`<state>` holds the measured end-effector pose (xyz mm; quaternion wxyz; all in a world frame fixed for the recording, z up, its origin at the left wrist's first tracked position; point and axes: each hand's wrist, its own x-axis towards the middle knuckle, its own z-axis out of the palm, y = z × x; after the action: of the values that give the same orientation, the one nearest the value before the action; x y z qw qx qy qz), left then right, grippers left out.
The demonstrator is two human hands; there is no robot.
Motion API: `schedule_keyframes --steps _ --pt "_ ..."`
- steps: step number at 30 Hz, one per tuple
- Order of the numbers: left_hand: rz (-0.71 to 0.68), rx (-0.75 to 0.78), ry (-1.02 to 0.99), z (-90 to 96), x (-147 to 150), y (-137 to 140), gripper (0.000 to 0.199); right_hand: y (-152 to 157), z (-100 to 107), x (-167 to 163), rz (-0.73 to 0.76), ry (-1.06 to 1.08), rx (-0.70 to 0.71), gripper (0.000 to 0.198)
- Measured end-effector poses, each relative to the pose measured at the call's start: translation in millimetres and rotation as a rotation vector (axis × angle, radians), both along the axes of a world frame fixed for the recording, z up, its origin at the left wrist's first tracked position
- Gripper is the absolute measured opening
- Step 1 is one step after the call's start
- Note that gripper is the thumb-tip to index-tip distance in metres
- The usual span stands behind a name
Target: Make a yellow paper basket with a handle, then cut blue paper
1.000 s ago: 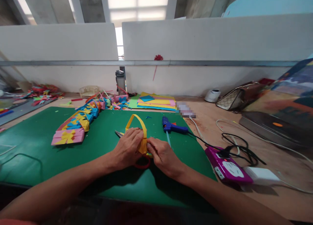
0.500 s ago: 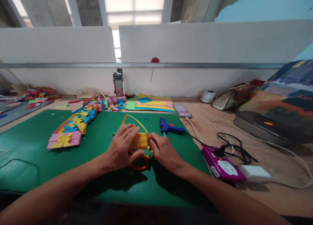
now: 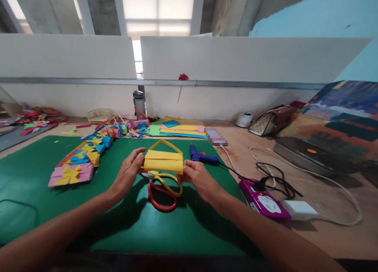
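Observation:
Between my two hands is a small yellow paper handbag (image 3: 163, 161), its folded front facing me and its strap standing up in a pointed loop. My left hand (image 3: 128, 171) holds its left end, fingers fairly straight. At the lower right corner, my right hand (image 3: 201, 179) pinches it between thumb and fingers. Just below the bag, a pair of scissors (image 3: 162, 207) lies on the green mat (image 3: 118, 232), showing one red and one yellow handle loop. The bag hides part of the blades.
A row of finished paper bags (image 3: 72, 174) stands left. A blue glue gun (image 3: 203, 158) lies right, its cord running to a purple power strip (image 3: 265, 201). Behind are coloured paper sheets (image 3: 183, 128), a bottle (image 3: 139, 104) and paper scraps (image 3: 138, 130).
The yellow bag is turned to show its wide front and lifted slightly. My left hand has moved left, off the scissors, to the bag's end. The view has shifted slightly.

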<state>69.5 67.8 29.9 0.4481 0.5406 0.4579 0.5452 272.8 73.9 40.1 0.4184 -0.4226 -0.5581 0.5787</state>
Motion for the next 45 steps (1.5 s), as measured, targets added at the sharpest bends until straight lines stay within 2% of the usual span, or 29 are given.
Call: schedule_keyframes --steps 3,5,11,16,21,24,26,29,32,37,45 --pt "0.071 0.098 -0.02 -0.8 3 -9 0.034 2 1 0 -0.041 0.028 -0.025 0.011" --pt "0.069 0.129 -0.027 0.4 4 -13 0.027 2 2 1 -0.057 0.037 -0.014 0.011" --pt "-0.029 0.028 -0.141 2.4 4 -10 0.021 3 5 2 -0.056 -0.007 0.034 0.015" --pt "-0.056 -0.09 -0.28 2.2 2 -8 0.023 4 5 2 -0.09 -0.11 0.203 0.013" --pt "-0.077 -0.138 -0.293 0.3 0 -5 0.023 1 8 3 -0.127 -0.346 0.42 0.018" --pt "-0.095 -0.145 -0.3 -0.8 -2 -5 0.021 0 9 3 -0.158 -0.411 0.475 0.019" --pt "-0.122 -0.156 -0.32 -2.0 -2 -5 0.021 0 8 4 -0.165 -0.4 0.433 0.016" --pt "-0.151 -0.192 -0.362 -5.2 -1 -4 0.021 0 5 6 -0.157 -0.287 0.287 0.009" --pt "-0.139 -0.247 -0.395 -9.2 2 -4 0.023 -2 2 8 -0.14 -0.164 0.194 0.012" --pt "-0.133 -0.291 -0.436 -14.4 3 -2 0.025 -8 -1 10 -0.119 -0.05 0.179 0.021" --pt "-0.127 -0.29 -0.425 -17.4 4 -1 0.027 -7 -5 12 -0.131 -0.129 0.157 0.022"
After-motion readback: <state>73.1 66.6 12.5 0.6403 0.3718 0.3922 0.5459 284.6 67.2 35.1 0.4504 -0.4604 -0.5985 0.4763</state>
